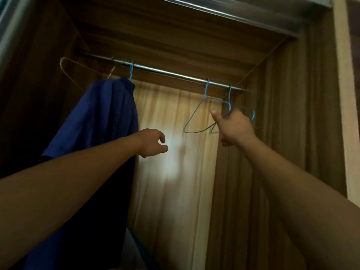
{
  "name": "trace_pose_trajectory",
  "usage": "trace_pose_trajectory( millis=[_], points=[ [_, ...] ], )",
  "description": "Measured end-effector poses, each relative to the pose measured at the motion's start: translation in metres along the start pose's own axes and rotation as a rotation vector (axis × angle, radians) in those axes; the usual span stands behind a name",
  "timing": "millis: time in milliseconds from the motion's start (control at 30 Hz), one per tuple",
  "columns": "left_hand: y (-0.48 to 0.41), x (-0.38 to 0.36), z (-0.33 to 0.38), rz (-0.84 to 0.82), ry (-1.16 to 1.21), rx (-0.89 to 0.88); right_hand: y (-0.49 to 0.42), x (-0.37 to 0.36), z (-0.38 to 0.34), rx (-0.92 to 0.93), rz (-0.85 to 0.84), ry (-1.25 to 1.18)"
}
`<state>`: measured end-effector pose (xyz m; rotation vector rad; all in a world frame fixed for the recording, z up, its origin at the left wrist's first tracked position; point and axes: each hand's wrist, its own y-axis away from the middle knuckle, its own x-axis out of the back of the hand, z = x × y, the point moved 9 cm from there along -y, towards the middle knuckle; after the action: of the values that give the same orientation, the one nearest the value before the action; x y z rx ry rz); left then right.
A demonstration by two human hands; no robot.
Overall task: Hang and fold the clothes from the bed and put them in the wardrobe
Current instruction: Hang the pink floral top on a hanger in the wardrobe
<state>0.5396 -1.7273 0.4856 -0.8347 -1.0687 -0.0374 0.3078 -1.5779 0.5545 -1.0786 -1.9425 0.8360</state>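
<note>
Head: right hand [233,126] around blue hanger [229,100].

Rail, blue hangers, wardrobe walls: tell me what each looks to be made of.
Rail: metal, polished, likely steel or chrome; a bright streak of glare runs along it.
Blue hangers: thin wire, seemingly coated blue, bent into slim loops; the right hand grips one.
Wardrobe walls: wood or wood-look laminate, matt brown with straight grain lines; which of the two cannot be told.

Both your arms reach up; left hand [153,143] loosely curled, empty; right hand [234,127] grips a hanger [229,100], thumb out.
</note>
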Motion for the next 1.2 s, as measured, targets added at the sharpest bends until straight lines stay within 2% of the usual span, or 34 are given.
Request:
trace_pose_trajectory(
  millis=[67,267,467,767,867,1033,1133,1200],
  points=[
    [0.001,0.006,0.001,0.033,0.01,-0.014,-0.007,0.0,-0.009,-0.016,0.007,-0.144],
    [0.009,0.012,0.002,0.088,0.043,-0.038,-0.025,-0.003,-0.018,-0.043,0.071,-0.218],
    [0.009,0.024,-0.007,0.15,0.066,-0.038,-0.043,0.017,-0.032,-0.02,0.259,-0.141],
    [0.008,0.03,-0.01,0.313,0.189,-0.047,-0.019,0.075,-0.04,0.061,0.511,-0.054],
    [0.005,0.001,-0.013,0.237,0.293,0.017,-0.01,0.076,-0.027,0.093,0.47,-0.052],
    [0.012,-0.073,-0.012,-0.04,0.617,0.129,0.01,0.03,0.022,0.034,0.288,-0.087],
    [0.019,-0.099,-0.026,-0.044,0.839,0.193,0.034,-0.011,0.08,-0.126,0.199,-0.141],
    [0.026,-0.111,-0.045,0.001,0.863,0.245,0.059,-0.046,0.125,-0.245,0.11,-0.142]
  ],
)
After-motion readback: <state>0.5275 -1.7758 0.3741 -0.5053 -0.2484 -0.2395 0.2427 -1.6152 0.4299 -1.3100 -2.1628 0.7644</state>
